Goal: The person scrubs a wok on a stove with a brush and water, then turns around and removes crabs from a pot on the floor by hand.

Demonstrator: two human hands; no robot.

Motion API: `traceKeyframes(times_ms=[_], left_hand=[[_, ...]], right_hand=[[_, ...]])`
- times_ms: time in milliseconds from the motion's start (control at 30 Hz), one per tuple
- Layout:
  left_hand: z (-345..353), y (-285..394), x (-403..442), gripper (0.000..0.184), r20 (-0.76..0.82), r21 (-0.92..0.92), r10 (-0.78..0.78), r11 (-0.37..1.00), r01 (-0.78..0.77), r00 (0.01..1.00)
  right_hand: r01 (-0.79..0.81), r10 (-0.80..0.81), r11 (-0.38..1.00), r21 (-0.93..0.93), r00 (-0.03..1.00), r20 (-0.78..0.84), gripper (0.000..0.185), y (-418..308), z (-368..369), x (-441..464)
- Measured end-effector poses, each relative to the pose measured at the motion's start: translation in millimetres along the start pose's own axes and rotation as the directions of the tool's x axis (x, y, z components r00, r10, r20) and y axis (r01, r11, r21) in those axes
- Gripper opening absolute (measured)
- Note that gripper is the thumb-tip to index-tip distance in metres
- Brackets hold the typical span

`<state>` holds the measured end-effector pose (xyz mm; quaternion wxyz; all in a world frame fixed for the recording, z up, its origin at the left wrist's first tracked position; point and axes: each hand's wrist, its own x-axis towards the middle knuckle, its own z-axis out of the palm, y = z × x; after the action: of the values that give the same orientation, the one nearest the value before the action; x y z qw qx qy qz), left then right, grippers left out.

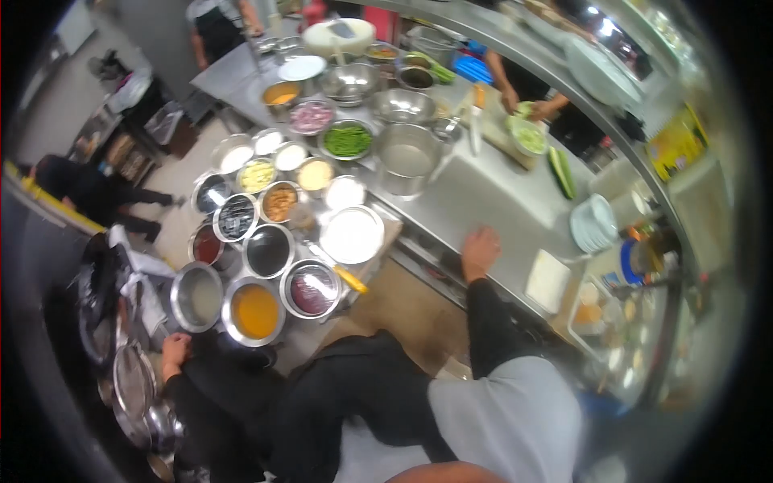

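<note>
My left hand [175, 351] is low on the left, beside the steel pot of pale liquid [196, 298] and near a white cloth [146, 304]. Its fingers look curled in, and what they hold, if anything, does not show clearly. On the right, my right hand [481, 251] rests on the near edge of the steel counter [515, 213], palm down, holding nothing I can see. Between my arms stand a steel pot of orange liquid [256, 312] and a film-covered pot of dark red contents [311, 288]. A yellow-handled utensil [351, 279] lies beside the latter.
Several ingredient bowls crowd the station, including chopped green vegetables [346, 140] and red onion [312, 117]. Across the counter, a co-worker's hands [531, 106] handle pale green pieces over a container. A knife [476, 129], a cucumber [562, 172] and stacked bowls [594, 224] are nearby. Strainers [134, 378] hang lower left.
</note>
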<state>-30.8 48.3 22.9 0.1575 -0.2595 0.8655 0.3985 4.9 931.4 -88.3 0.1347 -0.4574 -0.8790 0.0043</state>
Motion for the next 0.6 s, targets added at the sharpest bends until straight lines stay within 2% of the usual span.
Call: traceKeyframes(times_ms=[67, 133, 233, 600], left_hand=[[-1.1, 7.2, -3.4, 0.011, -0.012, 0.004, -0.024, 1.000, 0.024, 1.000], [3.2, 13.6, -10.5, 0.012, -0.031, 0.017, -0.016, 1.000, 0.016, 0.999], [4.2, 12.1, -9.8, 0.013, -0.013, -0.029, -0.053, 0.998, 0.052, 0.999], [3.2, 19.8, -18.3, 0.014, -0.041, 0.017, -0.061, 0.998, 0.062, 0.997]], right_hand=[[0.037, -0.039, 0.999, -0.012, 0.989, -0.142, 0.041, 6.4, 19.4, 0.4], [0.032, -0.032, 0.999, 0.000, 0.998, -0.063, 0.041, -1.7, -1.5, -3.2], [0.023, -0.019, 0.997, 0.077, 0.998, -0.052, 0.041, -3.9, -5.5, -3.2], [-0.022, 0.020, 0.996, 0.090, 1.000, 0.024, 0.044, -7.5, -20.1, -4.9]])
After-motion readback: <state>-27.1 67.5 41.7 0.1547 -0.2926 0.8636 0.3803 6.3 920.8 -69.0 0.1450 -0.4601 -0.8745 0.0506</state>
